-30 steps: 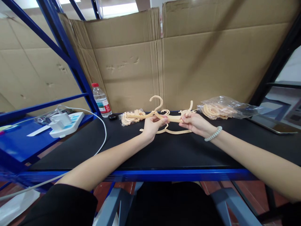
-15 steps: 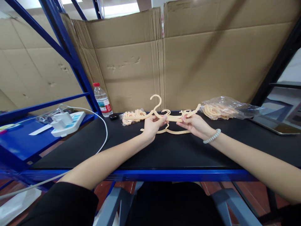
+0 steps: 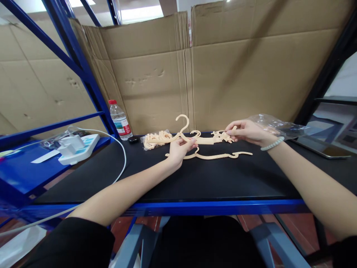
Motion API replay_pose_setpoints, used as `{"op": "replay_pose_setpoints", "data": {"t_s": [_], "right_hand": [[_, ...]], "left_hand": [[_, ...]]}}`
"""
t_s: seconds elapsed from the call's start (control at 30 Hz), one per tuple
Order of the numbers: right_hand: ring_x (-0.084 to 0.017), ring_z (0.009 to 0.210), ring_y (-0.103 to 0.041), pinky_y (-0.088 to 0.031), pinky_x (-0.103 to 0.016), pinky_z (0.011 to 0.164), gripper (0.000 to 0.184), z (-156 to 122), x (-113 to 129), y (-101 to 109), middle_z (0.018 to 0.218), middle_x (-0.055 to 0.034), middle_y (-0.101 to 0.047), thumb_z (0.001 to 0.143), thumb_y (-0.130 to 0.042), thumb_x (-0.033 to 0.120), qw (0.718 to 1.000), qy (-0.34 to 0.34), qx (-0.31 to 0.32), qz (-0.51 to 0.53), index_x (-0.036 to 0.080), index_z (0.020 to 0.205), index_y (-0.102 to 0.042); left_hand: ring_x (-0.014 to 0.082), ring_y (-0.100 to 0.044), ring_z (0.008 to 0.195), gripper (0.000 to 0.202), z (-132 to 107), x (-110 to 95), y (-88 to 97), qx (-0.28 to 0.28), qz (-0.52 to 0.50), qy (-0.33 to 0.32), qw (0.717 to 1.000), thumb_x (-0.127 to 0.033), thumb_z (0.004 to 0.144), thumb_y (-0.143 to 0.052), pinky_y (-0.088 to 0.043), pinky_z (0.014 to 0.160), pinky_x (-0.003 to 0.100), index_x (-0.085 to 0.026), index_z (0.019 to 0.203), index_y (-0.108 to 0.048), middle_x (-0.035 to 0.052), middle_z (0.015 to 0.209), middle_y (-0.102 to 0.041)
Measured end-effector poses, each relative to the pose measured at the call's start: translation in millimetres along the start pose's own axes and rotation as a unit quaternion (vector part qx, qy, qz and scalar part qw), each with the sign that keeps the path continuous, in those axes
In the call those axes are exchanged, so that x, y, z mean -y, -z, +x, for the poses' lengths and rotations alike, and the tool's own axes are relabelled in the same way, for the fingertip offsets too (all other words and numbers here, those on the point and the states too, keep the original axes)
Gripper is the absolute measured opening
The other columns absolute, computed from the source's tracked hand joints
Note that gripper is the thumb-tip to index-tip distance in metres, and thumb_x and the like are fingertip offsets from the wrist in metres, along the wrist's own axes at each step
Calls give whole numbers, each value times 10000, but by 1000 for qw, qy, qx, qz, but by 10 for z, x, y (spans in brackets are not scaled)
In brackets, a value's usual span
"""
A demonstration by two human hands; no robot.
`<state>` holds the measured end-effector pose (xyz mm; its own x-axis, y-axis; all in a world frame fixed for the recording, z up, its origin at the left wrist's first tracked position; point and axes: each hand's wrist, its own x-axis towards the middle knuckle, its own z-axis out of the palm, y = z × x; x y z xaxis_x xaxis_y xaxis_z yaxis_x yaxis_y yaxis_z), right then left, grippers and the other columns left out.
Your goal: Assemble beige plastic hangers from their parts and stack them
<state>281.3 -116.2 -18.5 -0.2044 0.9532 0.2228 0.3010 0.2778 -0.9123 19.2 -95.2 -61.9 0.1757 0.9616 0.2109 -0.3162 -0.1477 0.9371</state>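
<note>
A beige hanger is pinched in my left hand between thumb and fingers, its hook standing up and its body held above the table. The right end of its bar looks short and blunt. My right hand is closed, apart from the hanger, with a small beige piece between thumb and fingers; its full shape is hidden. Another beige hanger lies flat on the black tabletop, just below my hands. Behind, a cluster of small beige pieces sits by my right fingertips.
A bag of beige parts lies at left, beside a water bottle and a small black object. A clear plastic bag and a tablet-like device are at right. A power strip trails a white cable.
My right hand has come off the held hanger and moved right and up, with a small beige piece in its fingers. My left hand keeps its grip. The lying hanger's right end now shows.
</note>
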Motion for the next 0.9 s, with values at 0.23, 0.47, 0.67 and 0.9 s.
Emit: {"op": "replay_pose_setpoints", "data": {"t_s": [0.23,0.47,0.67,0.9], "right_hand": [[-164,646,-600,-434,-283,591,296,-36,72,-14,716,-44,-681,668,-694,404,965,47,81,-245,177,857,-705],[-178,695,-601,-417,-279,631,229,-8,72,35,733,-43,-691,710,-632,403,934,76,98,-335,181,724,-689],[-166,646,-583,-403,-278,589,212,0,-15,283,713,-40,-680,698,-612,378,920,62,66,-380,183,722,-692],[-160,655,-562,-396,-272,586,243,-12,-118,575,685,-38,-644,693,-632,417,933,24,94,-345,183,723,-689]], "left_hand": [[116,-667,667,150,39,14,27,-9,-24,15,1000,-164,659,-774,-537,780,263,-88,745,-678,55,742,-689],[90,-652,637,131,21,19,-12,-5,-56,47,997,-165,685,-755,-531,668,192,-93,764,-678,61,775,-692],[42,-597,546,92,186,-182,162,-66,-130,63,987,-192,757,-691,-485,502,109,-125,717,-642,24,735,-677],[100,-651,652,214,378,-455,640,51,14,-1,999,-95,581,-795,-524,618,167,-101,761,-680,82,797,-702]]}}
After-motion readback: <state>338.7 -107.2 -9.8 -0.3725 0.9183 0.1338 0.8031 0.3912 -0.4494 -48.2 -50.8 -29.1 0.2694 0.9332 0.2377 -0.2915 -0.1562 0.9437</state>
